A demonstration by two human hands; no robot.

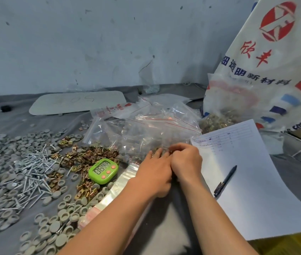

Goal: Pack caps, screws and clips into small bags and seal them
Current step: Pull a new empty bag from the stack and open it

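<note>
Forearms [109, 218] meet; left grip [155, 172] flat on bag [164, 148], right grip [185, 159] pinching it. Best I run pinch along whole zip strip.

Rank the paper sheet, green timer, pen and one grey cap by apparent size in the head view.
Largest: paper sheet
Then green timer and pen, unsure: timer wider, pen longer but thin
Smallest: grey cap

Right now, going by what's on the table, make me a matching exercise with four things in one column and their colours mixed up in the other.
Things:
1. timer
2. screws
3. caps
4. clips

Colours:
A. grey
B. brass
C. green
D. silver

Pairs: 1-C, 2-D, 3-A, 4-B.
</note>
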